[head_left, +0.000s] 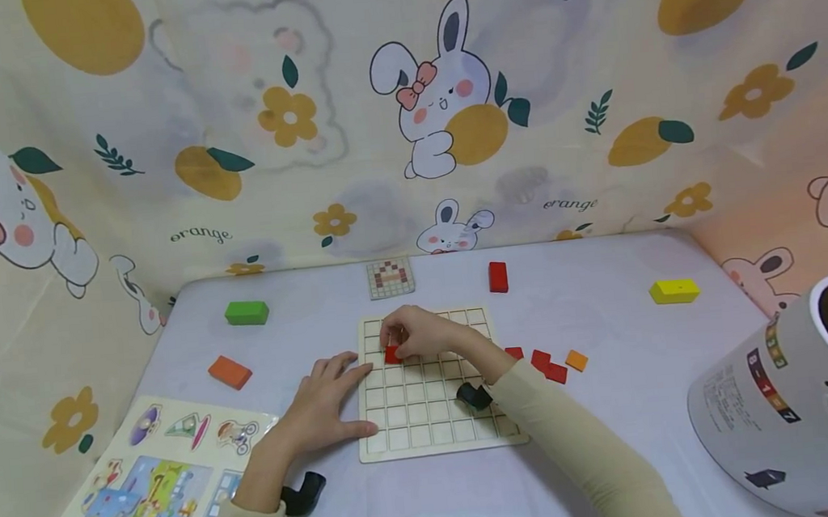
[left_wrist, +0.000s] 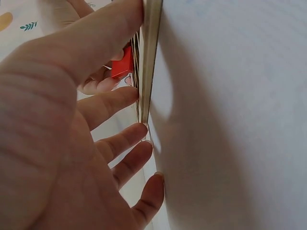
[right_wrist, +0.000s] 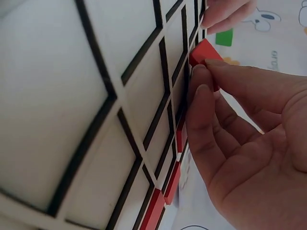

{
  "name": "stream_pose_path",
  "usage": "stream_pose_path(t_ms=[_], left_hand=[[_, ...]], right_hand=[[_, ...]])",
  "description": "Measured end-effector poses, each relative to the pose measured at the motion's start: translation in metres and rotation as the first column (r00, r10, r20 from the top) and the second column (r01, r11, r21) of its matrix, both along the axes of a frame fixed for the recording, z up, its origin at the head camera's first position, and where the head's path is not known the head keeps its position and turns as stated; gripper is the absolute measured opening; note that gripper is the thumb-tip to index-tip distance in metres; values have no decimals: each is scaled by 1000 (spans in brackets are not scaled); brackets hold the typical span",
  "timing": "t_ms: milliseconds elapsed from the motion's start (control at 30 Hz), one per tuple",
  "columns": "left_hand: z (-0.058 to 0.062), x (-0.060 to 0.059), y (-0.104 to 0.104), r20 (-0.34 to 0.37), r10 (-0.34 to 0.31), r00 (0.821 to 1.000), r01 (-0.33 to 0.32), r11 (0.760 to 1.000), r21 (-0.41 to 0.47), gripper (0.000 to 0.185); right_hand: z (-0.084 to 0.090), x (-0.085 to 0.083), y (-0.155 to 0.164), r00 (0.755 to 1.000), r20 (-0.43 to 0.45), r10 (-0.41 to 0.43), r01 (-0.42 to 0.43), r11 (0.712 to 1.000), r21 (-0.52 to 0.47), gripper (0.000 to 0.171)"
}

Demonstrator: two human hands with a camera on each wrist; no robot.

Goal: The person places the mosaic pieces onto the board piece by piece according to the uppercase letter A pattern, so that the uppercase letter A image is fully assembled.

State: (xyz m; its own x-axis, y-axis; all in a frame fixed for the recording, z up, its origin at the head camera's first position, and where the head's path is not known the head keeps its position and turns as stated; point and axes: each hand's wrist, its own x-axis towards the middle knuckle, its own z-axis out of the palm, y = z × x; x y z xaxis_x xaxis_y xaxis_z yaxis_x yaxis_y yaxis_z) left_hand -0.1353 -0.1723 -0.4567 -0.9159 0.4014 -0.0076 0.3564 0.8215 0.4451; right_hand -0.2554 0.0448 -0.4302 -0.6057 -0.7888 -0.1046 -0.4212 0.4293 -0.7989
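A pale wooden grid board (head_left: 427, 420) lies on the white table. My right hand (head_left: 420, 335) pinches a small red square tile (head_left: 391, 354) down onto a cell near the board's upper left. In the right wrist view the red tile (right_wrist: 204, 51) sits under my fingertips (right_wrist: 199, 79) against the grid board (right_wrist: 86, 105). My left hand (head_left: 323, 408) lies flat with straight fingers against the board's left edge. The left wrist view shows those fingers (left_wrist: 127, 139) touching the board's edge (left_wrist: 149, 57), with the red tile (left_wrist: 123, 63) beyond.
Loose red tiles (head_left: 548, 365) and an orange tile (head_left: 576, 360) lie right of the board. Green (head_left: 246, 312), orange (head_left: 230, 372), red (head_left: 498, 276) and yellow (head_left: 674, 291) blocks are scattered around. A pattern card (head_left: 390, 278) sits behind, a picture puzzle (head_left: 140, 491) at front left, a white bin (head_left: 798, 407) at right.
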Motion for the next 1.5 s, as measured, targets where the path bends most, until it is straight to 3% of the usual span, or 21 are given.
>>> stream_pose_path(t_ms=[400,567,700,800,1067,1267,1500], left_hand=[[-3,-1,-1,-13,-12,1000,12,1000,-11,88],[-3,-1,-1,-9,-5,1000,5,1000,-13,88],[-2,0,0,-8,10,1000,-10,1000,-8,88],[-1,0,1,-7,24,1000,-24,1000,-13,88],[-2,-1,3,5,38,999,-38,999,-30,88],[-2,-1,3,4,42,999,-42,999,-28,89],[-2,0,2,8,38,999,-37,999,-29,90]], right_hand=[[4,6,-2,998,-44,-40,44,996,84,22],[7,7,7,994,-75,-82,83,996,20,25],[11,8,37,990,-73,-119,111,989,-99,24],[13,11,73,984,-59,-167,158,979,-130,25],[2,28,159,958,-33,-283,284,959,18,35],[-5,35,178,940,-40,-337,339,940,45,38],[-10,35,180,947,-6,-320,320,947,20,38]])
